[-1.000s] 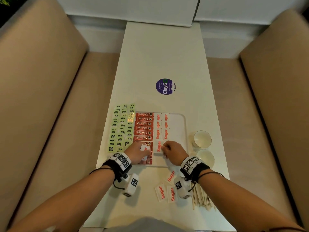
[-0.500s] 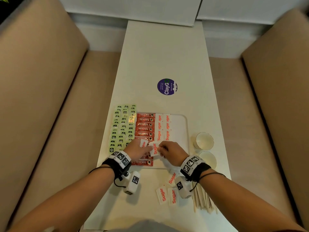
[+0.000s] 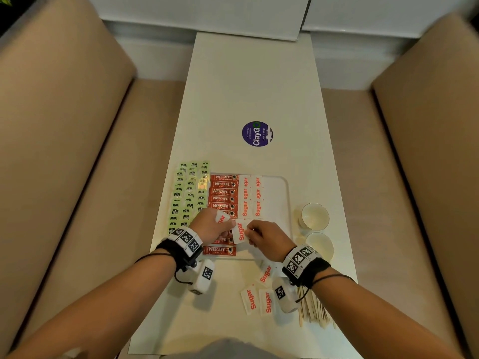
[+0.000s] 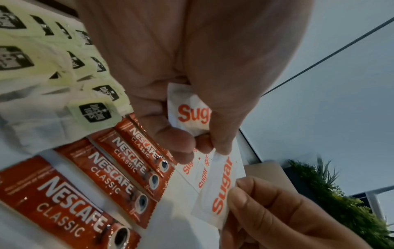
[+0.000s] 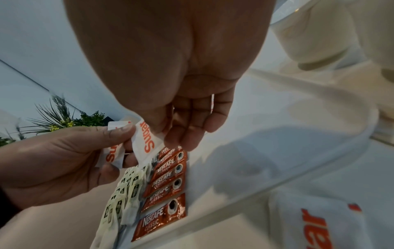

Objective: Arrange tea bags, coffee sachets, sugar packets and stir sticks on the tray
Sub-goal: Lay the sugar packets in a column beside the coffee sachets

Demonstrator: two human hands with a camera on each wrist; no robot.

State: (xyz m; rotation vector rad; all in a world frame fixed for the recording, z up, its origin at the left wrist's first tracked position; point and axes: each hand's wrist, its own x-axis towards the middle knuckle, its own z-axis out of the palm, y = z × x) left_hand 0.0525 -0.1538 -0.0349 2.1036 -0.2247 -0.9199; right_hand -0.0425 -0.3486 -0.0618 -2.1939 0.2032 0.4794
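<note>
A white tray (image 3: 282,203) holds a column of red coffee sachets (image 3: 223,191) and two short columns of sugar packets (image 3: 250,200). Green tea bags (image 3: 186,195) lie in rows at its left side. Over the tray's near part, my left hand (image 3: 228,225) grips one sugar packet (image 4: 187,111) in its curled fingers. Its fingertips also touch the top of a second sugar packet (image 3: 239,231). My right hand (image 3: 250,230) pinches that second packet (image 5: 147,141) by its side edge. Wooden stir sticks (image 3: 311,307) lie on the table under my right wrist.
Three loose sugar packets (image 3: 259,299) lie on the table in front of the tray. Two white cups (image 3: 315,215) stand right of the tray. A purple round sticker (image 3: 256,133) is farther up the table. Beige benches flank both sides.
My right hand left the sugar column on the tray and moved to my left hand. A sugar packet is now held up between both hands.
</note>
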